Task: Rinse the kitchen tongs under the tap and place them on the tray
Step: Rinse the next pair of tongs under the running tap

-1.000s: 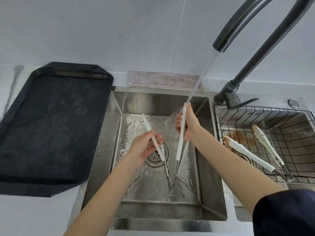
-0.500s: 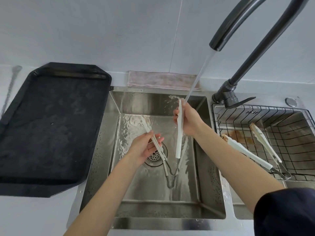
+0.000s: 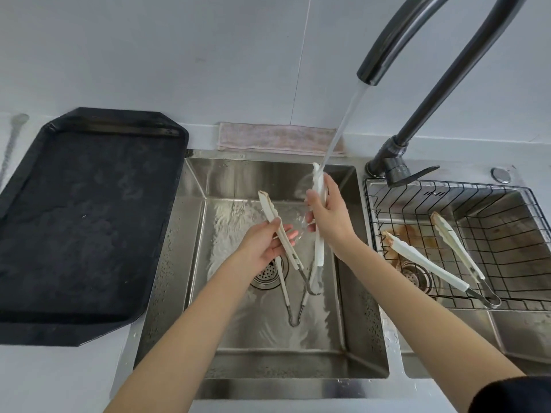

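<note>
Since a second ago we have lifted our right hand (image 3: 326, 216) a little, so the stream from the tap (image 3: 423, 34) now strikes the very tip of the arm it grips, where earlier the water ran onto that arm just above the fingers; our left hand (image 3: 262, 247) has barely shifted. The tongs (image 3: 319, 234) are a white pair with scalloped tips and a metal spring loop at the hinge, spread into a V that points toward us, the hinge hanging below and between both hands over the basin of the sink (image 3: 366, 323). The tip of the left arm carries a brownish smear, while the right arm looks clean and wet. Our right hand is closed around the right arm near its upper end, fingers wrapped behind it and thumb in front, holding it nearly upright under the water. Our left hand is loosely curled, pinching the left arm between thumb and fingers about midway along, with the arm slanting up and away past the fingertips. The drain strainer (image 3: 268, 272) lies just beneath the left hand. The dark tray (image 3: 89, 222) sits on the surface well to the left of that hand. To the right of our right hand a second pair of tongs (image 3: 429, 266), stained at the tips, lies in a wire basket (image 3: 447, 189).
</note>
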{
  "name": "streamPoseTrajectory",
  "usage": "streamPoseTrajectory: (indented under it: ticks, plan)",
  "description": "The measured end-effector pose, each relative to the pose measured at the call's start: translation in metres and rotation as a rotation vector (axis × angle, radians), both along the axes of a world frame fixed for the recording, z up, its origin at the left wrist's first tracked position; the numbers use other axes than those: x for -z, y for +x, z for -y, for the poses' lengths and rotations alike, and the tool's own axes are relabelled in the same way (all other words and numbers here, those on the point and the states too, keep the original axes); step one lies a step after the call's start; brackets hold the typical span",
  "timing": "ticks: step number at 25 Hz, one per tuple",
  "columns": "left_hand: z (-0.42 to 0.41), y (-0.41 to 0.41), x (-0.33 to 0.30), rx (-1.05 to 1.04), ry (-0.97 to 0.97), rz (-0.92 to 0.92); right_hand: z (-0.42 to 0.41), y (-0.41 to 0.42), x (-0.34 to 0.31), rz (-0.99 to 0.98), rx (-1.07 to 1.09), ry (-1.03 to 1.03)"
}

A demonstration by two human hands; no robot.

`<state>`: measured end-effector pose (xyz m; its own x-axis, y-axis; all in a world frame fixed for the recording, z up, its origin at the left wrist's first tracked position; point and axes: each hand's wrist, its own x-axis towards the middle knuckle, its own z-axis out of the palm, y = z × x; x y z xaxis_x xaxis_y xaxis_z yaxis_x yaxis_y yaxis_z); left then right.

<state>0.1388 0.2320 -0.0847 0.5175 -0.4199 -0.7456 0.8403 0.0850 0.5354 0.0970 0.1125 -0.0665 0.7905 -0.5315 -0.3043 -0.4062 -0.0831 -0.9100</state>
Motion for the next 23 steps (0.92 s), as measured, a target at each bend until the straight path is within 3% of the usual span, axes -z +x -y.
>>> streamPoseTrajectory:
  ticks: [8,12,17,20,23]
  plan:
    - [0.033,-0.006,-0.011,0.179,-0.186,-0.050,0.036,-0.010,-0.022,0.109,0.056,-0.198]
    - [0.037,-0.006,-0.013,0.238,-0.147,-0.028,0.038,-0.011,-0.028,0.099,0.066,-0.210]
    - [0.038,-0.003,-0.011,0.127,-0.161,-0.100,0.033,-0.021,-0.030,0.079,0.103,-0.238]
    - [0.038,0.001,-0.014,0.027,-0.212,-0.126,0.034,-0.024,-0.021,0.060,0.209,-0.111]
    - [0.039,0.007,-0.022,-0.024,-0.274,-0.092,0.040,-0.021,0.005,-0.057,0.362,0.343]
